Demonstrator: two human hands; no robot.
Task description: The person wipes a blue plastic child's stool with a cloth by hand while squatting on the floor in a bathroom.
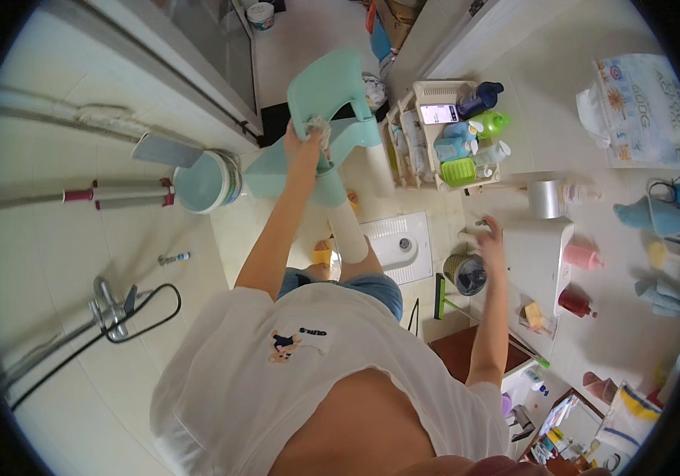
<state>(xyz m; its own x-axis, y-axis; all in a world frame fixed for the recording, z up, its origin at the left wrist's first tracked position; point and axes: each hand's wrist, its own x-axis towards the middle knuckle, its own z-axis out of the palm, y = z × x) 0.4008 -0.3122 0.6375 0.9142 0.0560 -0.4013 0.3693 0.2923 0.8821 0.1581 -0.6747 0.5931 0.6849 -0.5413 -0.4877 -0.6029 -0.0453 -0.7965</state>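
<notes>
My left hand (303, 146) grips a mint-green plastic chair (328, 77) by the side of its backrest. The chair is tilted, and its cream-coloured legs (349, 235) point towards me. A crumpled greyish cloth (318, 130) is bunched at my left fingers, against the chair; how it is held is partly hidden. On the right, my right hand (489, 238) reaches out, blurred, at a small metal valve (481, 223) by the wall. Whether its fingers touch the valve is unclear. Below that hand stands a woven waste bin (464, 273) with a dark liner.
A white squat toilet (399, 247) is set in the tiled floor. Left stands a bucket (200, 181) beside a flat mop. A cream shelf rack (426, 89) holds several bottles and a phone (439, 113). A green squeegee (440, 296) leans near the bin. A shower mixer (114, 309) juts from the wall.
</notes>
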